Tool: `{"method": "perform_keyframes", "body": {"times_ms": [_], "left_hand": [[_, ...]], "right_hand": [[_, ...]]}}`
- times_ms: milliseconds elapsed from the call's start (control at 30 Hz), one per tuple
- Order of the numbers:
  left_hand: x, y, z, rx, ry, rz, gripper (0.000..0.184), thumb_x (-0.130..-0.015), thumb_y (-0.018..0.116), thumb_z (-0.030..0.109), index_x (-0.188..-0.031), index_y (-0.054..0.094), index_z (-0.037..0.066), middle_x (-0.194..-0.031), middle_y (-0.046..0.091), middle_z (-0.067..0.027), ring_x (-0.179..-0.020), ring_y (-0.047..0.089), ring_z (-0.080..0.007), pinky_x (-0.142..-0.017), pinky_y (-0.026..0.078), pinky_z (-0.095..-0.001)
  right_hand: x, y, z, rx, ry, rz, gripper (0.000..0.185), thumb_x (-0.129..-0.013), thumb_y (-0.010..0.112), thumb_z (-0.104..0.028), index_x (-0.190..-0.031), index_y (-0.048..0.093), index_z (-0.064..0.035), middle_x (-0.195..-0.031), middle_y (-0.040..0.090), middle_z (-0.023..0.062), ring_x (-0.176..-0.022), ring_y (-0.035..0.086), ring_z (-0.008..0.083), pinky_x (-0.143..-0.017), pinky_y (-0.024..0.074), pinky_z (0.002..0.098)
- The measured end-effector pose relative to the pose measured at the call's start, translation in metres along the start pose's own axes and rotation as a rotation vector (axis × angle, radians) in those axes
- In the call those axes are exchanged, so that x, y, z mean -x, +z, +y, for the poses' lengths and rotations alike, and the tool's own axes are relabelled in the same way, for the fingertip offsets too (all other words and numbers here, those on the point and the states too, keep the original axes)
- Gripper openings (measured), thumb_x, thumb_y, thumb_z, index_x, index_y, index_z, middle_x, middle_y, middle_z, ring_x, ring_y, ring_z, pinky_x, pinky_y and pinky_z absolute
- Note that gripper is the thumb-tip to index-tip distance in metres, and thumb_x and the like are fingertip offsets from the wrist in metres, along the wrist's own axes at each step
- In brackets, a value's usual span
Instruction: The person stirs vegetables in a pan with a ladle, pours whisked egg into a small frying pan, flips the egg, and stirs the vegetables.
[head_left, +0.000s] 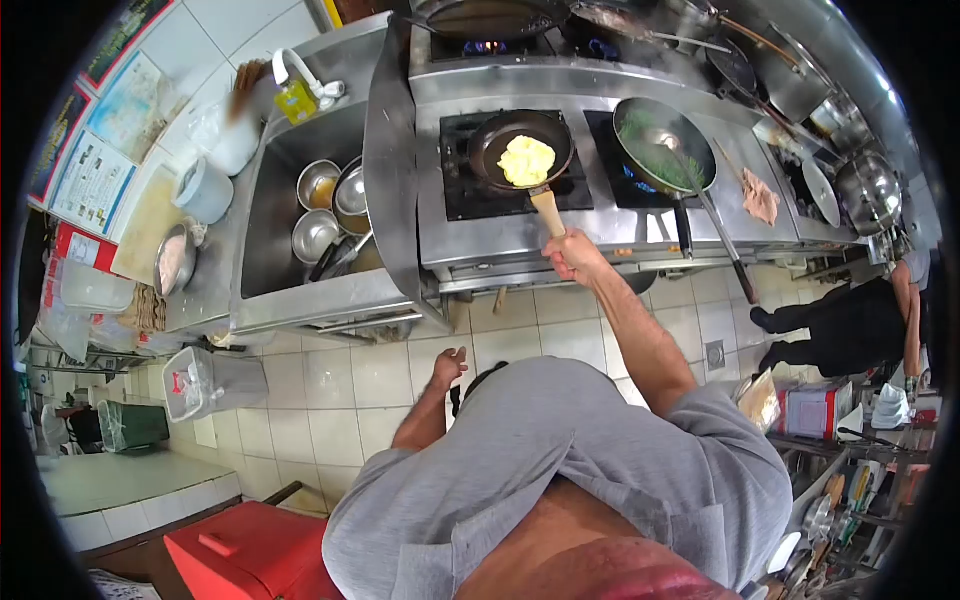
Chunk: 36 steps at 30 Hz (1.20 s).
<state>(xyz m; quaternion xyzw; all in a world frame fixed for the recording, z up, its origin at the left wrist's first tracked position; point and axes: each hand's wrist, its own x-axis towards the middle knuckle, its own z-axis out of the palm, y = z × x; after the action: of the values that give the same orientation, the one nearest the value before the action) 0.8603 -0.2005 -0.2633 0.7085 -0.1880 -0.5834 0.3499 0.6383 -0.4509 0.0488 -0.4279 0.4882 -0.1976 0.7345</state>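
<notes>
My right hand (575,256) is closed around the pale handle of a dark frying pan (488,150). The pan sits over the left front burner, and a soft mound of yellow egg (526,161) lies in it. My left hand (450,366) hangs low beside my body, holding nothing, its fingers loosely bent and apart. To the right of the frying pan, a wok (640,120) with green leafy food rests over a lit burner. A long-handled metal utensil (715,210) leans out of the wok over the stove's front edge.
A steel sink (262,215) at left holds several metal pots and bowls. More pans (490,18) stand on lit burners behind. A crumpled cloth (760,196) lies right of the wok. Another person (850,325) stands at far right; a red box (255,550) is behind me.
</notes>
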Motion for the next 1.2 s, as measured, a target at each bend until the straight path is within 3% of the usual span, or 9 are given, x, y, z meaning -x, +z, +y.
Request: {"method": "perform_keyframes", "body": {"times_ms": [367, 567, 633, 700, 800, 867, 967, 1033, 1200], "left_hand": [[0.029, -0.007, 0.027, -0.117, -0.107, -0.005, 0.058, -0.084, 0.055, 0.039, -0.119, 0.04, -0.005, -0.094, 0.06, -0.0122, -0.072, 0.062, -0.0188, -0.056, 0.047, -0.0287], [0.024, 0.002, 0.046, -0.138, -0.116, -0.026, 0.049, -0.085, 0.054, 0.039, -0.113, 0.046, 0.0, -0.095, 0.059, -0.0085, -0.073, 0.06, -0.0164, -0.062, 0.046, -0.0294], [0.018, 0.006, 0.051, -0.171, -0.095, -0.063, 0.067, -0.082, 0.056, 0.039, -0.126, 0.034, -0.007, -0.097, 0.06, -0.0121, -0.072, 0.062, -0.0178, -0.058, 0.047, -0.027], [0.017, 0.019, 0.062, -0.198, -0.067, -0.109, 0.066, -0.083, 0.056, 0.039, -0.127, 0.034, -0.006, -0.098, 0.06, -0.0122, -0.073, 0.061, -0.0175, -0.059, 0.047, -0.0267], [0.023, 0.058, 0.087, -0.209, 0.018, -0.243, 0.063, -0.084, 0.055, 0.038, -0.127, 0.035, -0.004, -0.101, 0.059, -0.0119, -0.076, 0.061, -0.0166, -0.062, 0.047, -0.0261], [0.037, 0.096, 0.12, -0.181, 0.105, -0.405, 0.055, -0.087, 0.053, 0.036, -0.125, 0.038, -0.001, -0.106, 0.057, -0.0103, -0.082, 0.059, -0.016, -0.069, 0.047, -0.0274], [0.059, 0.19, 0.191, -0.156, 0.223, -0.621, 0.051, -0.089, 0.047, 0.038, -0.125, 0.039, 0.002, -0.113, 0.054, -0.0097, -0.091, 0.058, -0.0179, -0.077, 0.046, -0.0298], [0.06, 0.262, 0.235, -0.041, 0.266, -0.725, 0.058, -0.088, 0.045, 0.045, -0.127, 0.036, 0.003, -0.115, 0.053, -0.0109, -0.094, 0.057, -0.0207, -0.079, 0.046, -0.032], [0.075, 0.392, 0.34, 0.591, 0.08, -0.867, 0.061, -0.085, 0.041, 0.055, -0.12, 0.037, 0.006, -0.116, 0.052, -0.0154, -0.097, 0.057, -0.0268, -0.08, 0.047, -0.0381]], "right_hand": [[-0.059, -0.007, 0.018, -0.168, -0.003, -0.076, 0.02, -0.072, 0.056, -0.001, -0.066, 0.04, -0.0108, -0.046, 0.036, -0.0023, -0.031, 0.032, 0.0087, -0.029, 0.0252, 0.0243], [-0.072, -0.013, 0.009, -0.191, 0.014, -0.224, 0.024, -0.079, 0.063, -0.024, -0.078, 0.045, -0.0103, -0.055, 0.044, -0.0002, -0.04, 0.041, 0.0098, -0.033, 0.0315, 0.0229], [-0.068, -0.02, 0.009, 0.39, -0.112, 0.024, 0.036, -0.078, 0.065, -0.033, -0.092, 0.049, -0.0046, -0.067, 0.052, 0.0073, -0.054, 0.051, 0.0163, -0.044, 0.0424, 0.0295], [-0.01, -0.044, -0.009, 1.165, -0.737, 0.529, 0.059, -0.07, 0.07, -0.038, -0.115, 0.046, -0.0074, -0.103, 0.05, 0.0192, -0.099, 0.049, 0.0299, -0.083, 0.0398, 0.0429], [0.084, -0.126, -0.058, 1.415, -0.795, 0.912, 0.069, -0.06, 0.076, -0.02, -0.121, 0.044, -0.0187, -0.115, 0.045, 0.013, -0.108, 0.042, 0.0317, -0.087, 0.0339, 0.0474], [0.115, -0.198, -0.054, 1.656, -0.333, 1.101, 0.087, -0.059, 0.077, -0.023, -0.133, 0.031, -0.0272, -0.127, 0.036, 0.0122, -0.121, 0.029, 0.0308, -0.089, 0.0276, 0.056], [0.131, -0.277, -0.039, 1.427, 0.036, 0.72, 0.087, -0.063, 0.075, -0.019, -0.136, 0.026, -0.0201, -0.124, 0.041, 0.0203, -0.107, 0.047, 0.0385, -0.087, 0.039, 0.0436], [0.108, -0.327, 0.001, 1.143, -0.287, 0.542, 0.077, -0.067, 0.069, -0.012, -0.134, 0.029, -0.0092, -0.113, 0.05, 0.0257, -0.099, 0.053, 0.0383, -0.083, 0.0425, 0.0372], [0.216, -0.299, -0.037, 1.067, -0.275, 0.371, 0.066, -0.072, 0.058, -0.001, -0.132, 0.032, -0.006, -0.103, 0.056, 0.0268, -0.094, 0.057, 0.0356, -0.081, 0.0431, 0.0371]]}}
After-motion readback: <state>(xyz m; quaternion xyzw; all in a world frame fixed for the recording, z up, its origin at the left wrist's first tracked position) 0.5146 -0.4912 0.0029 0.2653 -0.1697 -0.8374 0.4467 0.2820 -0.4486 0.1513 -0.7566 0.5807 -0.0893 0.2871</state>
